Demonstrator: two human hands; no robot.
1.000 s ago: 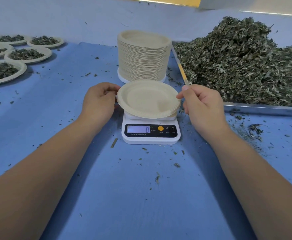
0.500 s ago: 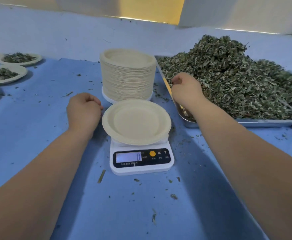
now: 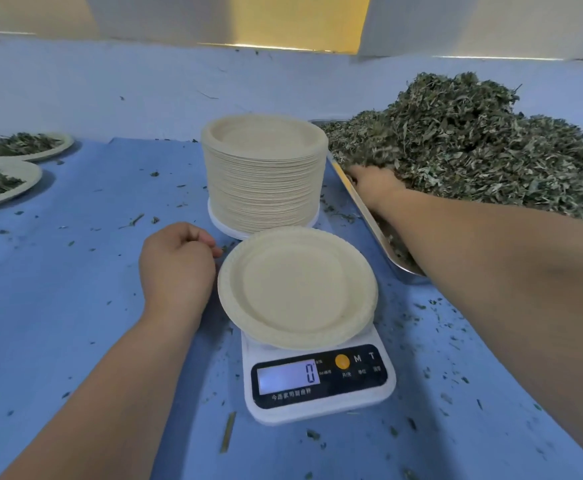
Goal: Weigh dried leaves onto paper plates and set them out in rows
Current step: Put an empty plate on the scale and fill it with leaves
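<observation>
Dried leaves (image 3: 473, 157) around right grip (image 3: 375, 184)

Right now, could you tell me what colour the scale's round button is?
The round button is orange; head view.
</observation>
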